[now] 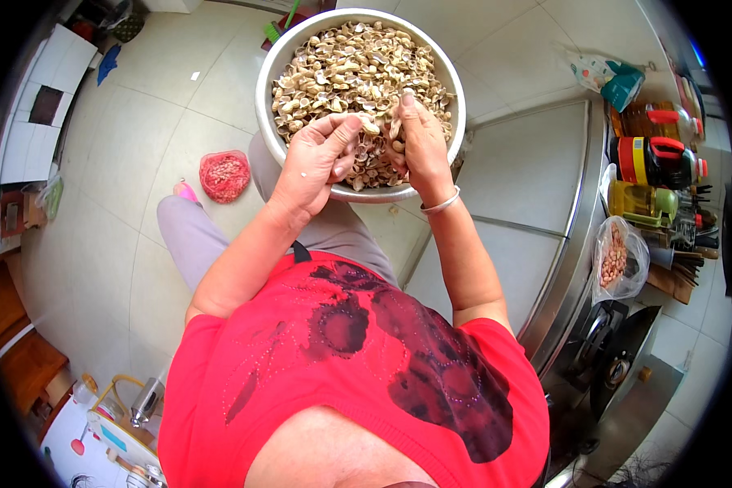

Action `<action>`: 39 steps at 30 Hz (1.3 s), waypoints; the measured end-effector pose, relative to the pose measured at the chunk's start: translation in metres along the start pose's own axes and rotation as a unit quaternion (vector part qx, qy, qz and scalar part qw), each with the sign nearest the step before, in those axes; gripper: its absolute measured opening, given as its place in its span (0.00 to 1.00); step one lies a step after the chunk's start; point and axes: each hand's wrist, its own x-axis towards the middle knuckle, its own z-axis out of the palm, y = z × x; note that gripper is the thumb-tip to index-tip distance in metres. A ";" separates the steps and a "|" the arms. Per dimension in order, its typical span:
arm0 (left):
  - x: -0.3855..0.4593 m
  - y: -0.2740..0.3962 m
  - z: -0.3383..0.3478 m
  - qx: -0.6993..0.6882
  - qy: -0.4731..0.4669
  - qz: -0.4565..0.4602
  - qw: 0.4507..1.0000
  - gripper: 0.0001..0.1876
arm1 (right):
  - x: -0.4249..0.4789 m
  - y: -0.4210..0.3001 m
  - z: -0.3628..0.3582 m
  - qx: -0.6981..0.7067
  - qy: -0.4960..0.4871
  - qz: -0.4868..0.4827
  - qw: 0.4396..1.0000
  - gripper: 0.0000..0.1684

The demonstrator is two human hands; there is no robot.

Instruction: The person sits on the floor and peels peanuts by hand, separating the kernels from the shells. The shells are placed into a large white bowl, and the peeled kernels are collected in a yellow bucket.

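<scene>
A large round metal basin point(265, 122) rests at my lap, heaped with peanut shells point(341, 67), some perhaps whole peanuts. Over its near part, my left hand point(317, 152) pinches a peanut in its shell point(370, 127) between thumb and fingertips. Close to its right, my right hand point(424, 137) is curled with the thumb up, holding peanuts in the shell point(398, 145) against its fingers; how many is unclear. On the floor to the left of the basin sits a red bag point(224, 177) with shelled peanuts in it.
A counter with cabinet doors point(524, 165) runs along the right. On it stand oil bottles point(659, 122), a clear plastic bag of peanut kernels point(613, 256) and a gas stove point(610, 360). A green brush point(272, 32) lies beyond the basin. Wooden furniture point(30, 366) is at the lower left.
</scene>
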 end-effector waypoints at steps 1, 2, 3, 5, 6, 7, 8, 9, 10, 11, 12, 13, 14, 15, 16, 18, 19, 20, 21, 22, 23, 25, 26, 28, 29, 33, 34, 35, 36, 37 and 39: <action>0.000 0.000 -0.002 -0.033 0.004 -0.018 0.999 0.08 | -0.001 0.001 0.004 -0.037 0.010 -0.050 0.998 0.12; 0.000 0.002 -0.003 -0.066 0.008 -0.036 0.997 0.08 | -0.001 0.003 0.009 -0.074 0.019 -0.101 0.992 0.11; -0.002 0.004 -0.004 -0.099 0.013 -0.052 0.994 0.08 | -0.001 0.004 0.013 -0.110 0.027 -0.151 0.982 0.10; -0.002 0.004 -0.003 -0.124 0.007 -0.079 0.989 0.09 | -0.017 -0.008 0.017 -0.171 -0.023 -0.187 0.967 0.13; -0.003 0.004 -0.002 -0.134 0.000 -0.096 0.986 0.10 | -0.022 -0.007 0.018 -0.205 -0.024 -0.201 0.957 0.14; -0.003 0.003 -0.001 -0.143 -0.008 -0.113 0.983 0.10 | -0.024 -0.005 0.020 -0.239 -0.026 -0.216 0.946 0.15; -0.005 0.003 0.002 -0.137 -0.011 -0.116 0.984 0.10 | -0.024 -0.002 0.025 -0.227 -0.016 -0.272 0.935 0.16; -0.007 0.004 0.004 -0.122 -0.021 -0.124 0.985 0.10 | -0.022 0.000 0.025 -0.217 -0.003 -0.277 0.936 0.15; -0.007 0.004 0.006 -0.108 -0.030 -0.131 0.985 0.11 | -0.020 0.004 0.024 -0.208 0.010 -0.283 0.936 0.15; -0.008 0.004 0.007 -0.094 -0.039 -0.139 0.985 0.11 | -0.018 0.009 0.022 -0.198 0.024 -0.288 0.937 0.14; -0.009 0.003 0.008 -0.074 -0.028 -0.118 0.990 0.10 | -0.016 0.012 0.021 -0.143 0.028 -0.270 0.952 0.11; -0.009 0.003 0.009 -0.029 -0.013 -0.056 0.998 0.10 | -0.017 0.010 0.018 -0.106 0.003 -0.208 0.972 0.10; -0.008 0.003 0.011 0.016 0.002 0.007 1.000 0.10 | -0.020 0.003 0.015 -0.068 -0.022 -0.144 0.987 0.09; -0.008 0.002 0.012 0.060 0.018 0.068 0.996 0.11 | -0.024 -0.002 0.012 -0.030 -0.046 -0.079 0.995 0.08; -0.008 0.004 0.008 0.070 -0.023 0.069 0.995 0.14 | -0.026 -0.004 0.011 0.031 -0.071 -0.035 0.996 0.07; -0.010 0.009 0.012 0.088 -0.043 0.036 0.995 0.13 | -0.025 0.001 0.005 0.079 -0.110 -0.002 0.991 0.06; -0.010 0.011 0.013 0.097 -0.052 0.019 0.994 0.12 | -0.025 0.002 0.002 0.103 -0.129 0.015 0.986 0.06; -0.008 0.006 0.008 0.067 -0.055 0.029 0.996 0.09 | -0.026 -0.001 0.000 0.099 -0.148 0.034 0.983 0.07; -0.007 0.006 0.007 0.066 -0.047 0.034 0.996 0.09 | -0.026 -0.001 0.004 0.039 -0.127 -0.016 0.991 0.08; -0.006 0.006 0.006 0.064 -0.039 0.038 0.996 0.09 | -0.027 0.002 0.012 -0.020 -0.104 -0.067 0.992 0.09; -0.005 0.005 0.005 0.063 -0.031 0.042 0.997 0.08 | -0.029 0.003 0.016 -0.080 -0.081 -0.118 0.986 0.10; -0.004 0.001 0.003 0.067 -0.031 0.049 0.996 0.08 | -0.034 -0.002 0.013 -0.186 -0.084 -0.124 0.971 0.10; -0.004 -0.001 0.004 0.070 -0.030 0.055 0.996 0.08 | -0.035 -0.003 0.012 -0.249 -0.071 -0.133 0.957 0.10; -0.004 -0.003 0.005 0.083 -0.028 0.051 0.995 0.08 | -0.037 -0.004 0.012 -0.327 -0.043 -0.152 0.932 0.07; -0.004 -0.002 0.005 0.095 -0.025 0.042 0.994 0.08 | -0.037 -0.003 0.012 -0.323 -0.034 -0.165 0.931 0.07; -0.004 0.000 0.004 0.094 -0.021 0.000 0.995 0.08 | -0.040 -0.001 0.013 -0.321 -0.003 -0.178 0.930 0.07; -0.004 0.000 0.004 0.092 -0.021 -0.003 0.996 0.07 | -0.042 -0.002 0.013 -0.324 0.005 -0.171 0.930 0.07; -0.004 0.000 0.004 0.089 -0.021 -0.006 0.996 0.07 | -0.043 -0.002 0.014 -0.323 0.009 -0.183 0.928 0.07; -0.004 0.000 0.004 0.086 -0.022 -0.009 0.996 0.07 | -0.044 -0.003 0.016 -0.323 0.013 -0.195 0.926 0.06; -0.005 -0.002 0.004 0.084 -0.026 0.009 0.996 0.07 | -0.044 -0.002 0.017 -0.322 0.018 -0.206 0.924 0.06; -0.005 -0.005 0.005 0.078 -0.036 0.044 0.995 0.06 | -0.045 -0.001 0.017 -0.310 0.019 -0.207 0.928 0.05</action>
